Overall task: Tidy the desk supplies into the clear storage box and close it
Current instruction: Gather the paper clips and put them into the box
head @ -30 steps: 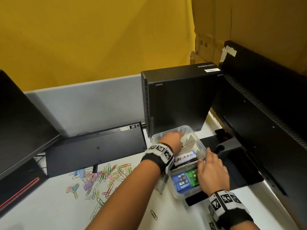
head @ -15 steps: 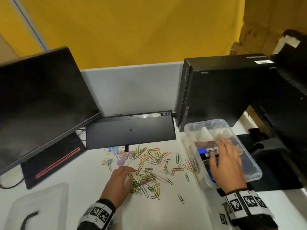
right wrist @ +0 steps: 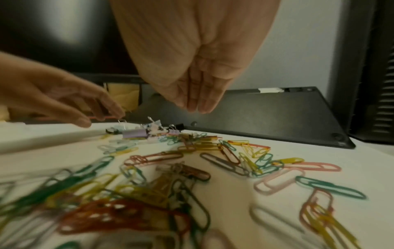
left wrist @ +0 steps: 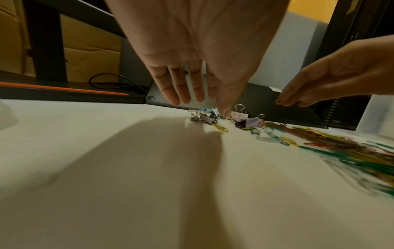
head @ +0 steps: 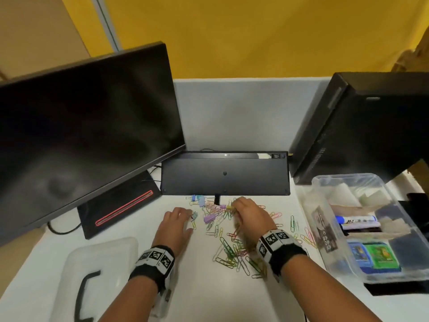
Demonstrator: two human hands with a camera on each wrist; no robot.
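Several coloured paper clips [head: 229,247] lie scattered on the white desk, with pastel binder clips [head: 210,217] at the far edge of the heap. My left hand [head: 183,213] hovers flat at the heap's left side, its thumb tip down by the binder clips [left wrist: 245,121]. My right hand [head: 241,205] hangs over the middle of the heap with its fingers straight and together [right wrist: 196,104], holding nothing. The clear storage box [head: 343,176] stands open at the right, with a blue-capped marker, cards and note pads inside. Its lid [head: 111,256] lies at the lower left.
A black keyboard [head: 225,173] lies upside down just behind the clips. A monitor [head: 81,135] on its stand base [head: 120,205] fills the left, and a black computer tower [head: 359,126] stands behind the box. A black monitor base sits right of the box.
Both hands left the box and came over to the clip heap, the left first, then the right. The head view swung left, so the lid and left monitor came into sight.
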